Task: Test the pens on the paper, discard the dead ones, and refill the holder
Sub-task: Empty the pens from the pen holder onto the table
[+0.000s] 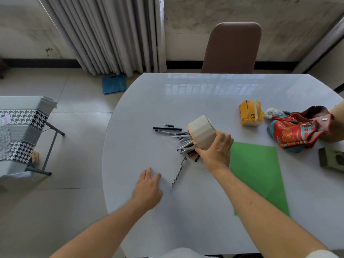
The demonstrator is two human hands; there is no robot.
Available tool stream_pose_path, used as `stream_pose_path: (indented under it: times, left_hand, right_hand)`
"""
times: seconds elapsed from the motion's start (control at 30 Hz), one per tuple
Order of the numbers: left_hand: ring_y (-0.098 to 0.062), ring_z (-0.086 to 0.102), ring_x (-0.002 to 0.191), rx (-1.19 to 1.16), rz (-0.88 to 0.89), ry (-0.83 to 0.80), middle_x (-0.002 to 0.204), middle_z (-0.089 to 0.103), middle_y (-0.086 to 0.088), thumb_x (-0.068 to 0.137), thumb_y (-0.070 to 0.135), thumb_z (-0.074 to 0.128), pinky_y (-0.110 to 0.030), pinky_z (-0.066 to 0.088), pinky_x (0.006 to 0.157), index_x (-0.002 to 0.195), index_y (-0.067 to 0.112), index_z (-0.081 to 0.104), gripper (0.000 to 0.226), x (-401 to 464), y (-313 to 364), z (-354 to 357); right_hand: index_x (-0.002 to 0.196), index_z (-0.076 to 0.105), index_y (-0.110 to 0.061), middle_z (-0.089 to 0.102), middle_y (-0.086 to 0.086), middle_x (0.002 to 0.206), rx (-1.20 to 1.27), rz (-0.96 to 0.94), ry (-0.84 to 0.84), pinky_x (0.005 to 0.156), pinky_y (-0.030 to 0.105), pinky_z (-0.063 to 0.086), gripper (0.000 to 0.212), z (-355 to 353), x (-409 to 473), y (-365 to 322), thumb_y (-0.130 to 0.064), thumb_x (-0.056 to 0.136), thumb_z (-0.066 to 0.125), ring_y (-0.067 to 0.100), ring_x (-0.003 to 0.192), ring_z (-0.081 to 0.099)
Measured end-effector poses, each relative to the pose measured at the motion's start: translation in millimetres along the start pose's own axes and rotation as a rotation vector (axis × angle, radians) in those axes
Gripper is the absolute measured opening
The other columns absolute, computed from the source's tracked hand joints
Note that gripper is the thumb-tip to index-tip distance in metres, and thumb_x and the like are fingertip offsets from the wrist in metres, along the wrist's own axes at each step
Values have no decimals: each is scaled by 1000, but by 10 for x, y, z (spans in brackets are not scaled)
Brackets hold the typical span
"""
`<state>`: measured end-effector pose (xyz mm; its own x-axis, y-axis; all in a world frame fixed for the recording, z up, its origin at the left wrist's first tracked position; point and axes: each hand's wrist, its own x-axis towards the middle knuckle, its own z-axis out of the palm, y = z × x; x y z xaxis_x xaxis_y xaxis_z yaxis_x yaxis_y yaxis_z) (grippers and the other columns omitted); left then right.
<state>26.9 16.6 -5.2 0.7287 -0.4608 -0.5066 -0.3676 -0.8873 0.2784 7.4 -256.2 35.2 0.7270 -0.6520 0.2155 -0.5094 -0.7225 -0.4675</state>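
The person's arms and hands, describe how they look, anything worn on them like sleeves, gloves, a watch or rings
Both forearms are bare. The left hand and right hand wear no gloves, and no watch, bracelet or ring shows. A bit of white fabric, probably a short sleeve, appears at the right arm's upper end, at the bottom edge of the view.

Right hand [216, 151] tipping holder [202, 132], pens [183, 141] spilling onto table [186, 99]; left hand [148, 189] flat — empty

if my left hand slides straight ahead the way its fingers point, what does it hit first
Probably the loose black and white pens spilled from the tipped cream pen holder; the left hand has bare white table before them.
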Motion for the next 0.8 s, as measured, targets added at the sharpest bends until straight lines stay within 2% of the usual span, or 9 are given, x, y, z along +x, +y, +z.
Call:
stream_pose_path:
  times: [0.17,0.33,0.6,0.8]
  left_hand:
    - [-31,2,151,43,-8,-19,165,3,-13,87,41,50,-46,26,119,149,28,27,67,1,0,45]
    - [-31,1,152,65,-3,-7,165,4,-12,88,56,52,-48,24,119,151,28,23,75,11,-15,93]
    - [-30,2,152,62,-31,24,165,6,-10,91,47,52,-46,25,120,152,30,23,70,29,16,105]
    - [-29,4,152,43,-48,41,165,8,-10,91,41,51,-44,25,120,151,32,24,67,28,41,117]
  right_hand:
    - [120,42,-8,46,17,117,-35,-78,23,81,44,50,96,10,-34,18,-32,46,99,30,107,37]
    - [122,43,-7,37,11,118,-62,-194,50,79,46,55,93,-19,-38,102,-26,48,97,30,105,38]
    - [127,45,-8,40,12,122,-118,-327,80,90,44,49,88,-150,47,412,-19,55,94,33,107,42]
    - [130,43,-7,41,13,125,-91,-441,60,94,47,53,92,-260,117,499,-18,55,95,34,111,42]
